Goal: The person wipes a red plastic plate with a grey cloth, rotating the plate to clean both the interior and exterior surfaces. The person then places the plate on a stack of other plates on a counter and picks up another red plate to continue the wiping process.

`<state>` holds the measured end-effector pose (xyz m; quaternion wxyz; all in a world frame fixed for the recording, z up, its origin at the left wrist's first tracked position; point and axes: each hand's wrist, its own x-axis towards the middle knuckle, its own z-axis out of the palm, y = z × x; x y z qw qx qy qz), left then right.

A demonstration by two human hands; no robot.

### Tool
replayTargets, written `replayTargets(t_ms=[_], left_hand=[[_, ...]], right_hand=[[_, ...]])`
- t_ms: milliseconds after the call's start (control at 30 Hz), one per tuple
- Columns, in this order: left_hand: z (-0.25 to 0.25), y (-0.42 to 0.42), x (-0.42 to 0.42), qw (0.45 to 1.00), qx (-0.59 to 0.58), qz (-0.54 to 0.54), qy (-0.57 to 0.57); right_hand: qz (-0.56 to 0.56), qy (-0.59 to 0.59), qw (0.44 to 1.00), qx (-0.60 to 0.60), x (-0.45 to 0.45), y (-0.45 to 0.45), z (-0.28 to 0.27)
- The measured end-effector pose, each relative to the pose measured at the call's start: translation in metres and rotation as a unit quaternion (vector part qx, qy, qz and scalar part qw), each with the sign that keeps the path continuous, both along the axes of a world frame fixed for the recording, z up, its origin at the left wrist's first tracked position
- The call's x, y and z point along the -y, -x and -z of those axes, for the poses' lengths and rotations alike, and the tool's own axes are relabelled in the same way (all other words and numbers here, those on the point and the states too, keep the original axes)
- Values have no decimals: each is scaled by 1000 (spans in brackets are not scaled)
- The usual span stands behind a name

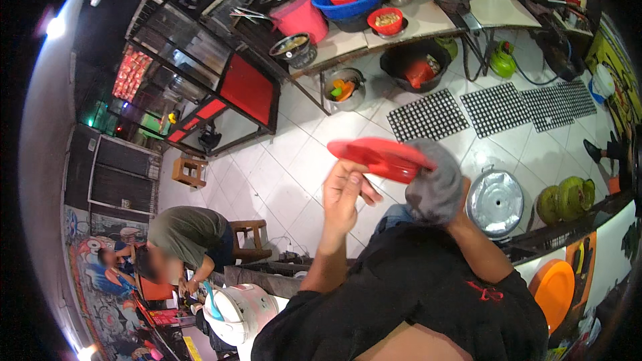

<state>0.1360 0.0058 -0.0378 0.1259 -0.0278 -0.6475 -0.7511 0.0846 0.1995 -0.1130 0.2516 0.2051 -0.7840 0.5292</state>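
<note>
A red plastic plate (383, 155) is tilted up in front of my chest, slightly blurred. My left hand (346, 190) grips its near edge with thumb and fingers. A grey cloth (436, 185) is bunched against the right end of the plate. Most of my right hand (464, 195) is hidden behind this cloth, which it holds to the plate. White floor tiles (301, 160) lie below both hands.
A person (190, 240) bends at the left beside a white rice cooker (246, 311). Ahead, a table (346, 47) carries basins and bowls. Black rubber mats (429, 115) cover part of the floor. A lidded metal pot (495, 203) and green gas cylinders (567, 200) stand right.
</note>
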Motion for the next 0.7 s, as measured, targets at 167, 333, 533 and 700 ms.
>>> replayTargets(t_ms=[167,333,533,700], left_hand=[[6,7,28,956,-64,-234,165],[31,-7,19,994,-15,90,-64],[42,-14,5,988,113,108,13],[18,-22,3,985,142,98,14]], right_hand=[[235,-12,944,231,-32,9,21],[-34,330,909,253,-48,8,76],[-56,292,924,240,-44,9,78],[-37,204,949,239,-55,5,68]])
